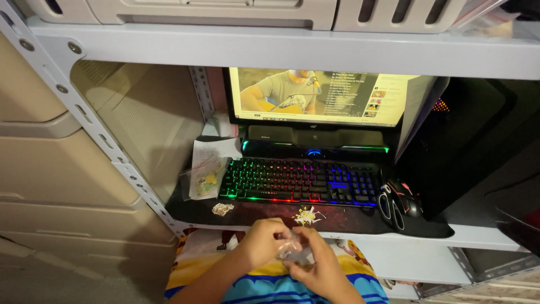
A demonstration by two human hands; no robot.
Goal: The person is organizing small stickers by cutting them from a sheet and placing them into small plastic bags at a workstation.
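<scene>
Clear plastic bag (pixel 293 249) is pinched between left hand (pixel 262 242) and right hand (pixel 318 264), just below the desk edge (pixel 360 233).

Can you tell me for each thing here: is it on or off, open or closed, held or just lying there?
Monitor: on, showing a video.
Keyboard: lit in rainbow colours.
Mouse: lit, lying untouched.
Small clear bag: held by both hands.
Left hand: closed on the bag.
Right hand: closed on the bag.
Paper scraps: lying loose.
Plastic bag: lying flat beside the keyboard.
</scene>
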